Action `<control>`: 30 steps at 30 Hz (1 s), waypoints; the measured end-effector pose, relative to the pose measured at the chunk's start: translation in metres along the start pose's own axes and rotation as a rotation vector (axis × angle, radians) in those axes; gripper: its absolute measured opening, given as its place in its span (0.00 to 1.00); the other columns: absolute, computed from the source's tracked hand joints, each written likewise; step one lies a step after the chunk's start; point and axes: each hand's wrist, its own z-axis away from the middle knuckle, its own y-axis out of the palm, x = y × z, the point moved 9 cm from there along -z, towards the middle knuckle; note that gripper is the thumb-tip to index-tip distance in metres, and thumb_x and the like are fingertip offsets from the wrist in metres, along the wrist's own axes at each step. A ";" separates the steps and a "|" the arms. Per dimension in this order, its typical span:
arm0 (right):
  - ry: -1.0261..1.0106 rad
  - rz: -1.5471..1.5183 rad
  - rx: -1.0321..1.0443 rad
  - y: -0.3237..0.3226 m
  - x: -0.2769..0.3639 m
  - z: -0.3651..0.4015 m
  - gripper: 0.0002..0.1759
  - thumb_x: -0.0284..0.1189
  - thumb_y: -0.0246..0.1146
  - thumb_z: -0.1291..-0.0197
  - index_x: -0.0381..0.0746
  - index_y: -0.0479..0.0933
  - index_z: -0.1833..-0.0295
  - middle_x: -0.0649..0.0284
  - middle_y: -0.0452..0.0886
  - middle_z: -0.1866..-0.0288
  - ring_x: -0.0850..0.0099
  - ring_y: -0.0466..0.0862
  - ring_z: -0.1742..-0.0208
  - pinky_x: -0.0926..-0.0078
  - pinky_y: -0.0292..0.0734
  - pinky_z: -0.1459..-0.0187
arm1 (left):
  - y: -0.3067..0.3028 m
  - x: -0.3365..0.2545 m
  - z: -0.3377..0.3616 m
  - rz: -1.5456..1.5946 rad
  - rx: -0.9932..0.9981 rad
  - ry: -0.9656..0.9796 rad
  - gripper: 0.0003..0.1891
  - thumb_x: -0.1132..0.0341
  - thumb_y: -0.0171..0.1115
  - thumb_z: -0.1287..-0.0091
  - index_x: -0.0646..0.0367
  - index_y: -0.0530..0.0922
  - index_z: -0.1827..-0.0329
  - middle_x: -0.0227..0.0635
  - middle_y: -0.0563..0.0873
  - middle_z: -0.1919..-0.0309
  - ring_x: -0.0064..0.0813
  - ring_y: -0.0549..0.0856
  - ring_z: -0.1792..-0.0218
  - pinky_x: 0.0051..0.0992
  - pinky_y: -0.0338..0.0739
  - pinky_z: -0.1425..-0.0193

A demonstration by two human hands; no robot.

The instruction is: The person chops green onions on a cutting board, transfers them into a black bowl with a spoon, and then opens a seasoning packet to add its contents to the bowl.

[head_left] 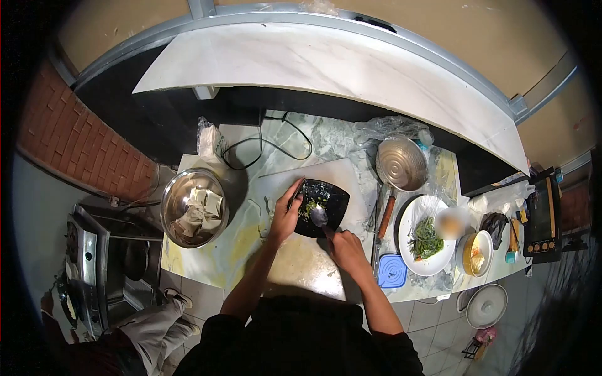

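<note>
A black square plate [337,200] stands over the white cutting board [342,172], with bits of chopped green and pale food [310,205] on it. My left hand [285,216] grips the plate by its left edge, fingers wrapped over the rim. In my right hand [348,250] is a metal spoon [318,217], its bowl down among the chopped food. The handle of the spoon is mostly covered by my fingers.
Left is a steel bowl [168,216] with folded wrappers. Right are a saucepan [401,164], a knife [377,241], a blue lid [392,271], a white plate [433,266] with greens and a yellow bowl [467,254]. Another person [147,332] stands by the stove [88,263].
</note>
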 end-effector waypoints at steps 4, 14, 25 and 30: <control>-0.038 0.036 -0.044 0.000 0.003 -0.002 0.13 0.19 0.54 0.48 0.35 0.77 0.55 0.44 0.77 0.67 0.47 0.79 0.61 0.55 0.73 0.58 | -0.007 0.023 -0.001 0.203 -0.018 -0.005 0.22 0.78 0.46 0.34 0.65 0.67 0.35 0.39 0.78 0.43 0.24 0.76 0.44 0.23 0.65 0.37; -0.096 0.037 0.056 -0.009 0.011 0.001 0.06 0.20 0.53 0.48 0.33 0.74 0.65 0.44 0.77 0.65 0.47 0.79 0.60 0.54 0.74 0.57 | 0.003 -0.009 -0.019 -0.031 0.100 0.061 0.22 0.79 0.49 0.39 0.64 0.73 0.39 0.42 0.82 0.48 0.23 0.79 0.48 0.22 0.69 0.41; -0.083 0.011 0.075 -0.008 0.018 -0.010 0.06 0.18 0.53 0.50 0.32 0.74 0.66 0.43 0.77 0.65 0.47 0.79 0.58 0.54 0.73 0.56 | 0.003 -0.021 -0.023 -0.139 0.132 0.104 0.23 0.78 0.52 0.42 0.61 0.74 0.40 0.46 0.82 0.50 0.30 0.81 0.49 0.25 0.71 0.43; -0.072 -0.023 0.091 -0.001 -0.001 -0.007 0.07 0.18 0.53 0.50 0.32 0.74 0.65 0.43 0.77 0.63 0.47 0.79 0.57 0.55 0.73 0.56 | 0.006 -0.017 -0.028 -0.109 0.128 0.094 0.24 0.78 0.53 0.42 0.61 0.74 0.40 0.45 0.83 0.53 0.28 0.82 0.52 0.25 0.72 0.45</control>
